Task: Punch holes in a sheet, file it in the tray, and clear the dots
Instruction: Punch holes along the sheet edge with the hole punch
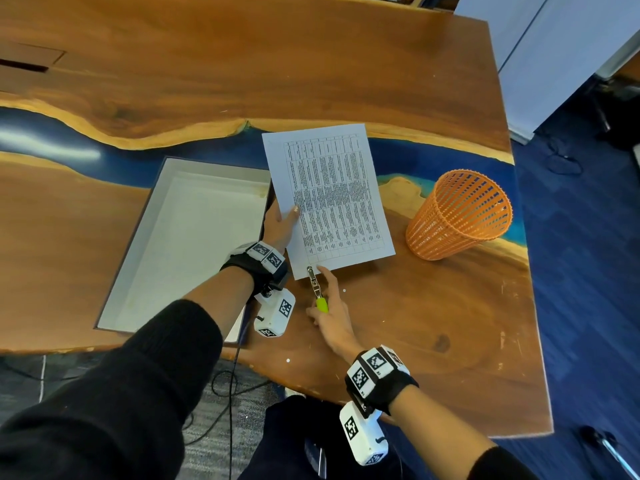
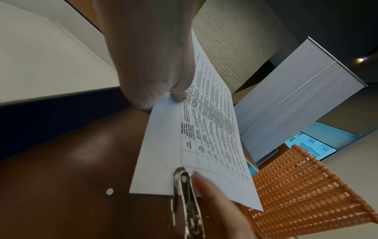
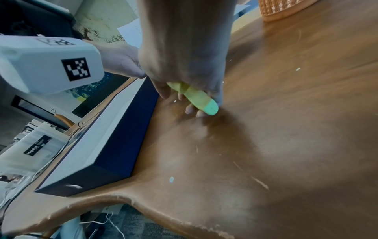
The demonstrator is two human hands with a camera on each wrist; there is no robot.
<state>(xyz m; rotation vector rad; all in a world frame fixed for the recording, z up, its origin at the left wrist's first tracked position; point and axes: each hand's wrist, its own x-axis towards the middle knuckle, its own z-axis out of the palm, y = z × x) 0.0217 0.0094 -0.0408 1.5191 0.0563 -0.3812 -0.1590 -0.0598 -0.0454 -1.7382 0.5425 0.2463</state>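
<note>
Left hand [image 1: 280,226] pinching sheet [image 1: 329,195], right hand [image 1: 330,315] gripping punch [image 1: 316,287], fingers mostly hidden

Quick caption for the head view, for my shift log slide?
Left hand holds the printed sheet while right hand works the hole punch at its near edge.
</note>
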